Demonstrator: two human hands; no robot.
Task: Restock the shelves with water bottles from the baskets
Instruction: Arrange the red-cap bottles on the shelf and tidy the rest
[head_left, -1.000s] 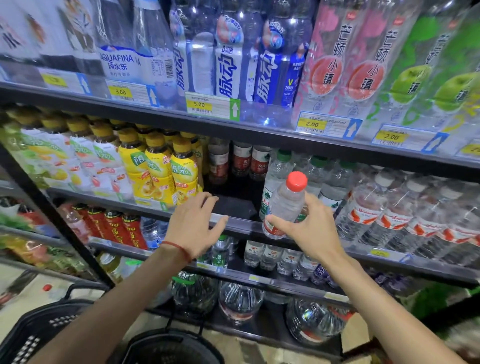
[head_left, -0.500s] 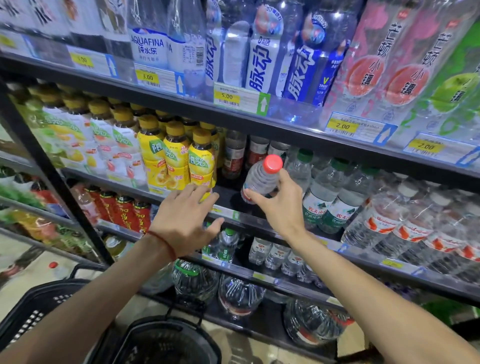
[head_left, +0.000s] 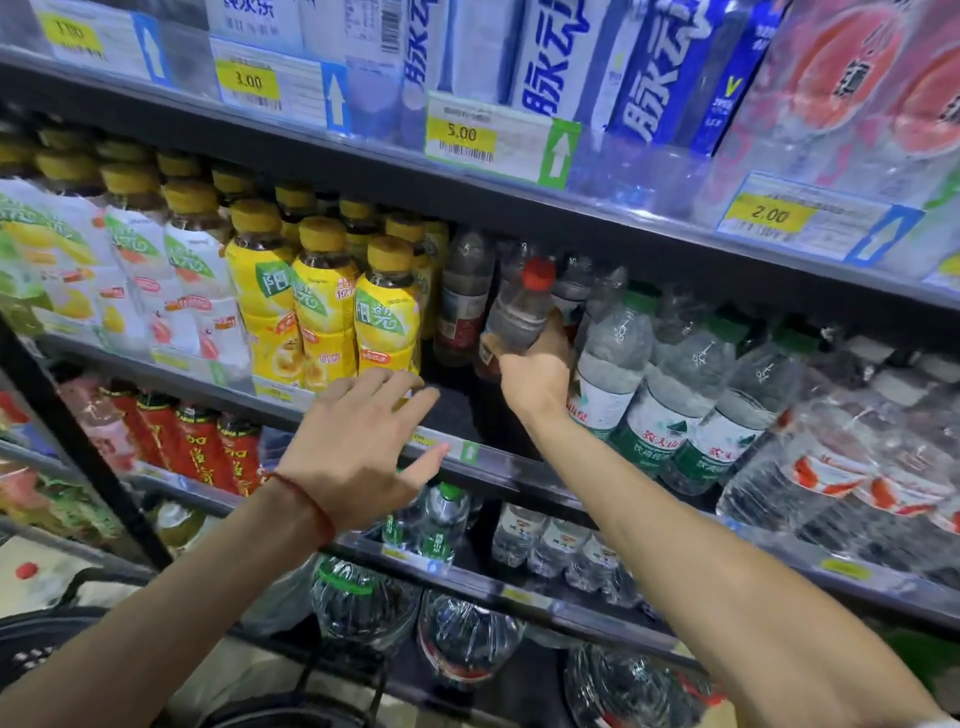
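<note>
Red-capped water bottle (head_left: 519, 312) is held tilted, its cap leaning up and to the right, in the gap on the middle shelf (head_left: 498, 460) between the yellow tea bottles (head_left: 387, 317) on one side and the green-capped bottles (head_left: 613, 364) on the other. The right hand (head_left: 535, 376) grips its lower body, fingers curled round the label end; the base looks not yet set down, though the hand hides it. The left hand (head_left: 358, 441) hovers at the shelf's front edge with fingers straight and spread, holding nothing; whether its fingertips touch the rail or the nearest tea bottle cannot be told. The step in hand appears to be placing this bottle in the open lane. To do it well, the bottle should come upright before it goes down, since a slanted base could knock a neighbour. It should then slide back toward the dark-labelled bottles (head_left: 462, 306) standing deeper in, leaving front room for more from the basket (head_left: 36, 644). The cap sits close beneath the upper shelf (head_left: 571, 218), so a low path seems safer. The free hand is well placed to steady the tea bottles, and the grip should loosen only once the base rests flat.
</note>
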